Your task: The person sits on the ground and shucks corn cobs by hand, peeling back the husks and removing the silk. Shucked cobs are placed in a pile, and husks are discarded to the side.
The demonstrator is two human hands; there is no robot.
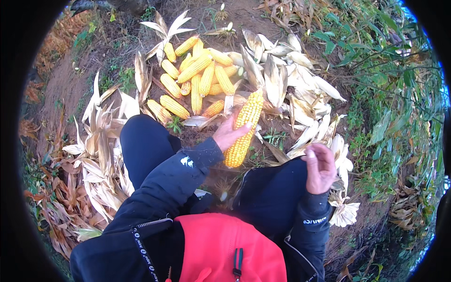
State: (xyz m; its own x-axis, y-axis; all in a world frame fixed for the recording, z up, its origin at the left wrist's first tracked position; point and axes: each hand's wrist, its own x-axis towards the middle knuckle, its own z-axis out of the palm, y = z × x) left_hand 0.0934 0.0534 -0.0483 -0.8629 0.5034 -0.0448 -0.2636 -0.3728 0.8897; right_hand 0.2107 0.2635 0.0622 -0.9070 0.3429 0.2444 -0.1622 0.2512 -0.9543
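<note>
A bare, husked ear of yellow corn (pixel 246 128) lies slanted in my left hand (pixel 228 134), its lower end pointing towards me. My thumb crosses the front of its kernels. Over my bent right knee hovers my right hand (pixel 320 171), its fingers loosely curled and the thumb apart; I see nothing held in it. Beyond the held ear is a pile of husked yellow corn ears (pixel 197 72) on the soil. To the right of that pile lies a heap of ears still in pale dry husks (pixel 299 81), reaching down beside my right hand.
Stripped dry husks (pixel 102 162) are heaped beside my left leg (pixel 146 144). Green weeds and leafy stems (pixel 380 120) edge the right side. Brown leaves (pixel 67 197) cover the ground at lower left. A dark trunk or branch (pixel 119 5) lies at the far edge.
</note>
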